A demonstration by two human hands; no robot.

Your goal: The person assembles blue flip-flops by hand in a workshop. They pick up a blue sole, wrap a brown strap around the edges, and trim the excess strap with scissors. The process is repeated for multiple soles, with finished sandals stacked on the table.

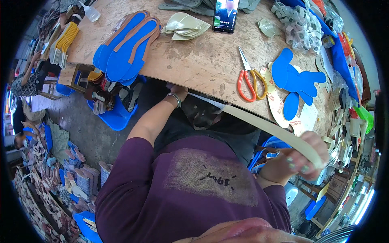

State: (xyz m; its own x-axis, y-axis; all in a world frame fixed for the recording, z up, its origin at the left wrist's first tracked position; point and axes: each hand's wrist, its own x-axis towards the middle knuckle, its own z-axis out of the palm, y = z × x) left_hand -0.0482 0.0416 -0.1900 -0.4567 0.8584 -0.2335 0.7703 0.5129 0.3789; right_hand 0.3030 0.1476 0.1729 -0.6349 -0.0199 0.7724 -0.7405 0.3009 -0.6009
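A long beige strip [272, 127] stretches slantwise across my lap, just below the table's front edge. My right hand [306, 157] is closed round its far right end, slightly blurred. At the strip's paler left end is my left hand [178, 90], closed at the table edge, its fingertips partly hidden. On the table above the strip lies a pair of scissors [244, 60] with one red and one yellow-orange handle. Blue insole-shaped pieces [288, 75] lie right of the scissors, over pale printed sole pieces [275, 106]. Brown-edged blue insoles [131, 44] overlap at the left.
The wooden table [194, 60] also carries a phone [225, 15], cream curved pieces [185, 25], a squeeze bottle [91, 13], yellow-edged pieces [65, 42] and bagged straps [302, 30]. A blue bin [115, 118] stands below left. Other people sit at the far left.
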